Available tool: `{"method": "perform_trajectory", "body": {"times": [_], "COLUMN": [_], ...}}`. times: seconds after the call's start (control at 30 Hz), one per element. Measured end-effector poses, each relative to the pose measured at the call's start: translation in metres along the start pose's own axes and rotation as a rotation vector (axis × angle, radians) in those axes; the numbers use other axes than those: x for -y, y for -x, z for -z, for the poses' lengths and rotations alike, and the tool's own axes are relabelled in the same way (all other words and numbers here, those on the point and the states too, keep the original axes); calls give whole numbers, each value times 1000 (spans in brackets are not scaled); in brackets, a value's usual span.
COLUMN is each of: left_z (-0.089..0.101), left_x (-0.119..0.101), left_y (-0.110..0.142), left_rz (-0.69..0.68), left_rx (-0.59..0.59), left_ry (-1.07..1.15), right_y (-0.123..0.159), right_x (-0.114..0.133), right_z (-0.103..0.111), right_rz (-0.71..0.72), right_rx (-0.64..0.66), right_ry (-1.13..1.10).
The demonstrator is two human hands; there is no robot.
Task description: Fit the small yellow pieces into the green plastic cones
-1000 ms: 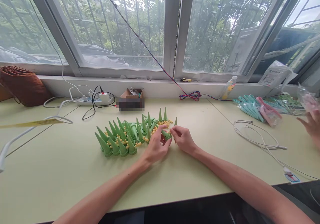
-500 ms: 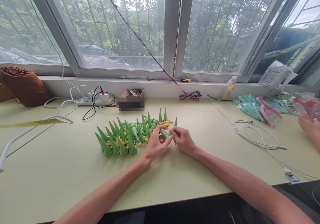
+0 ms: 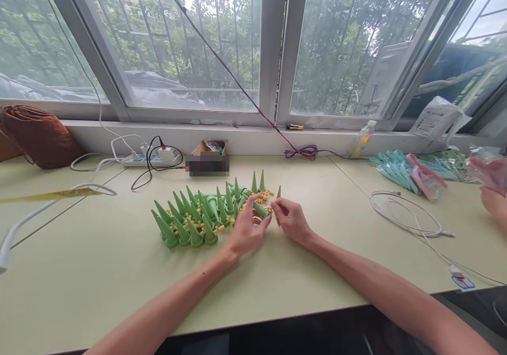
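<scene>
My left hand is closed around a green cone-shaped spike, holding it tilted with its wide end toward my right hand. The fingers of my right hand are pinched together beside that end. A speck of yellow shows at the fingertips, but what they hold is too small to make out. Another green spike stands just behind my right hand. Left of my hands are several upright green spikes in rows, with small yellow valve-like pieces among and on them.
A small open cardboard box, a power strip and tangled cables lie toward the window. At right are a bottle, bagged teal and pink items, a coiled white cable and another person's hand.
The spike in my left hand has turned slightly, showing more of its wide end. My right hand stays almost in place. The other person's hand has moved right and down.
</scene>
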State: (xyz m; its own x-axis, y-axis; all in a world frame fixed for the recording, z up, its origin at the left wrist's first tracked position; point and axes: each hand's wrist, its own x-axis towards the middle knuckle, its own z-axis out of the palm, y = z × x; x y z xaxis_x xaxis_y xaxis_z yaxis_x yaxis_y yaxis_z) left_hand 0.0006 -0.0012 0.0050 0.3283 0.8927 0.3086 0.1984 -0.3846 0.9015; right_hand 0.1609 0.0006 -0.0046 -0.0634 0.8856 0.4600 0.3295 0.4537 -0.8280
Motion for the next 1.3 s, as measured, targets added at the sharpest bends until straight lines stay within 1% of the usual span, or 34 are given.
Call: {"method": "perform_trajectory", "body": {"times": [0.2, 0.33, 0.57, 0.77, 1.03, 1.3], "left_z": [1, 1, 0, 1, 1, 1], "left_x": [5, 7, 8, 10, 6, 7], "left_y": [-2, -2, -2, -2, -2, -4], "left_rz": [-26, -32, -29, -54, -81, -19], "left_rx": [-75, -95, -56, -27, 21, 18], "left_ry": [-3, 6, 15, 29, 58, 125], "right_y": [1, 1, 1, 1, 1, 1], "right_x": [2, 3, 4, 3, 3, 3], "right_z": [0, 1, 1, 1, 1, 0], "right_rz": [21, 20, 17, 21, 10, 17], "right_rx": [-54, -77, -77, -75, -73, -60], "right_ry": [0, 17, 20, 19, 9, 2]}}
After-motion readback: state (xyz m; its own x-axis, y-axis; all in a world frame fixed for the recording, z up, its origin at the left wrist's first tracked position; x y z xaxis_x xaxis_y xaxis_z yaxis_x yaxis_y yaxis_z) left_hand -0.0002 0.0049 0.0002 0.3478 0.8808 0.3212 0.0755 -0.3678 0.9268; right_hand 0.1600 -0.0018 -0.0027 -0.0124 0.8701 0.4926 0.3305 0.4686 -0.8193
